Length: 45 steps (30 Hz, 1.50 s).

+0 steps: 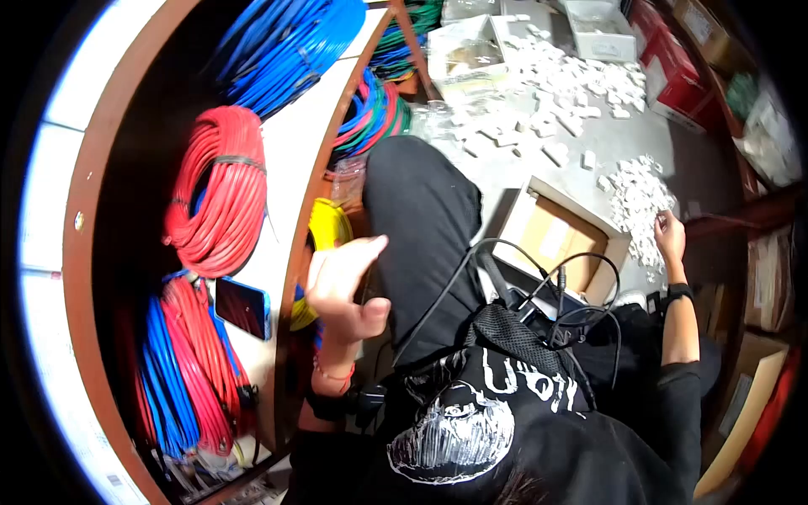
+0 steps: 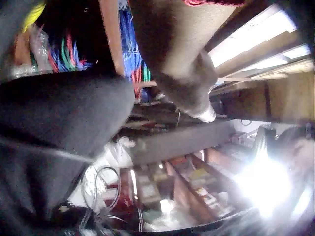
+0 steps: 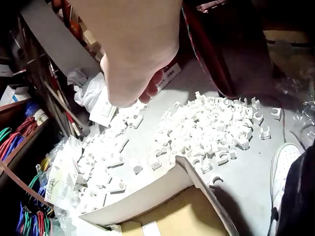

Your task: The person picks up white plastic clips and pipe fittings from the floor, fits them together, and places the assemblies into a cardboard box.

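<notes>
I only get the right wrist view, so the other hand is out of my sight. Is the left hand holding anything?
Observer: No. The left hand is raised beside the shelf, fingers loosely curled, holding nothing.
Operator: What's on that shelf?
Observer: Cable coils. A red coil is the big one just beyond the hand.
Operator: I see only a corner of the box. Anything in it?
Observer: In the head view it stands open, and I can make out only a pale label on its bottom.
</notes>
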Each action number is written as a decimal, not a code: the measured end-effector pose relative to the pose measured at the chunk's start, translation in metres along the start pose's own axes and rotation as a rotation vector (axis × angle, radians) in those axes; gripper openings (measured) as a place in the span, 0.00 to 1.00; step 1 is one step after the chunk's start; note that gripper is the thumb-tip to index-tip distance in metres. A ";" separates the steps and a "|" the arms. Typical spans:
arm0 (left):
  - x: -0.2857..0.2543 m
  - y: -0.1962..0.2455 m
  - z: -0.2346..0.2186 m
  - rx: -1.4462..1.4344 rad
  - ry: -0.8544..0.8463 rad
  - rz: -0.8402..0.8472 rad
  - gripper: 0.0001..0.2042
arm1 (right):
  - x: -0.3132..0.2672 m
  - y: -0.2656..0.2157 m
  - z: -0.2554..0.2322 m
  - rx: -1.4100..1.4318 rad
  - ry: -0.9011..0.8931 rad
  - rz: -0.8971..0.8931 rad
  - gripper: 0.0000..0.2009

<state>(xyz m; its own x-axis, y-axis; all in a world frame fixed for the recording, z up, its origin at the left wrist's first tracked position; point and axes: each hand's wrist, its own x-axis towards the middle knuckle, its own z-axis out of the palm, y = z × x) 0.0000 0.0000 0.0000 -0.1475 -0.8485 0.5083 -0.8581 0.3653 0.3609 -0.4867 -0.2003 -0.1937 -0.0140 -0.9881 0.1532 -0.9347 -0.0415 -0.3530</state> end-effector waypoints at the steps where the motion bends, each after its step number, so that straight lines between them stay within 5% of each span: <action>1: 0.002 -0.002 0.003 -0.032 -0.011 0.012 0.25 | -0.006 -0.009 -0.010 -0.046 0.018 0.006 0.06; 2: 0.022 -0.003 0.008 0.462 -0.281 0.088 0.26 | -0.010 -0.003 -0.007 -0.036 0.045 -0.043 0.06; 3: 0.035 -0.031 0.033 0.501 -0.311 0.101 0.25 | -0.002 -0.002 0.010 0.016 0.053 -0.034 0.06; 6: 0.039 -0.064 0.050 -0.158 0.229 -0.519 0.25 | -0.005 -0.004 -0.004 0.000 0.039 -0.010 0.06; 7: 0.050 -0.038 0.044 -0.074 0.249 -0.183 0.25 | -0.006 -0.004 -0.006 -0.014 0.029 0.004 0.06; 10: 0.058 -0.016 0.045 0.386 -0.420 0.002 0.23 | -0.005 0.003 0.003 0.018 0.024 -0.018 0.07; 11: 0.069 -0.029 0.050 0.339 -0.174 -0.182 0.21 | -0.004 0.004 0.007 0.014 0.018 -0.038 0.08; 13: 0.092 -0.060 0.039 0.133 0.071 -0.224 0.21 | -0.007 -0.003 0.003 -0.039 -0.006 -0.033 0.07; 14: 0.091 -0.039 0.038 0.302 -0.096 -0.026 0.19 | -0.006 0.003 0.010 -0.032 -0.022 0.011 0.08; 15: 0.090 -0.021 0.038 0.271 -0.440 0.217 0.18 | -0.005 0.007 0.011 -0.051 -0.050 0.014 0.08; 17: 0.094 -0.020 0.050 0.455 -0.493 0.197 0.16 | -0.004 0.001 0.007 0.010 -0.105 0.033 0.08; 19: 0.117 -0.063 0.062 0.482 -0.156 -0.242 0.19 | -0.008 0.009 0.014 -0.006 -0.131 0.073 0.08; 20: 0.146 -0.057 0.049 0.649 -0.415 -0.499 0.23 | -0.009 0.012 0.015 -0.043 -0.173 0.112 0.09; 21: 0.157 -0.083 0.047 0.490 -0.279 -0.288 0.27 | -0.013 0.026 0.023 -0.092 -0.239 0.119 0.10; 22: 0.184 -0.055 0.049 0.159 -0.296 -0.547 0.29 | -0.016 0.034 0.022 -0.073 -0.273 0.166 0.10; 25: 0.228 -0.027 0.098 -0.319 -0.324 -0.186 0.25 | -0.023 0.048 0.035 -0.129 -0.386 0.345 0.11; 27: 0.249 -0.002 0.131 -0.094 -0.456 0.099 0.20 | -0.029 0.057 0.044 -0.096 -0.498 0.480 0.12; 28: 0.259 0.012 0.158 -0.073 -0.393 0.157 0.18 | -0.033 0.066 0.051 -0.071 -0.491 0.536 0.13; 30: 0.278 0.012 0.222 -0.240 -0.506 0.010 0.24 | -0.039 0.078 0.069 -0.053 -0.541 0.559 0.14; 32: 0.277 0.021 0.285 -0.732 -0.793 -0.374 0.38 | -0.044 0.090 0.083 -0.012 -0.533 0.576 0.14; 33: 0.278 0.023 0.301 -0.774 -0.990 -0.410 0.35 | -0.046 0.091 0.090 0.014 -0.501 0.577 0.15; 36: 0.228 -0.018 0.404 -0.635 -0.844 -0.606 0.27 | -0.063 0.107 0.117 0.072 -0.362 0.611 0.16; 41: 0.152 -0.069 0.447 -0.696 -0.740 -0.563 0.18 | -0.071 0.100 0.126 0.074 -0.154 0.588 0.30; 43: 0.149 -0.068 0.433 -0.859 -0.772 -0.857 0.19 | -0.057 0.088 0.126 0.021 -0.074 0.556 0.30; 45: 0.142 -0.081 0.440 -0.976 -0.819 -0.913 0.18 | -0.046 0.090 0.127 -0.011 -0.090 0.551 0.30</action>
<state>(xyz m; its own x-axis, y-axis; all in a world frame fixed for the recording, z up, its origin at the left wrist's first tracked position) -0.1677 -0.3186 -0.3008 -0.2708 -0.7633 -0.5866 -0.2134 -0.5466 0.8097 -0.5253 -0.1771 -0.3501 -0.4717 -0.8720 -0.1305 -0.8014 0.4857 -0.3492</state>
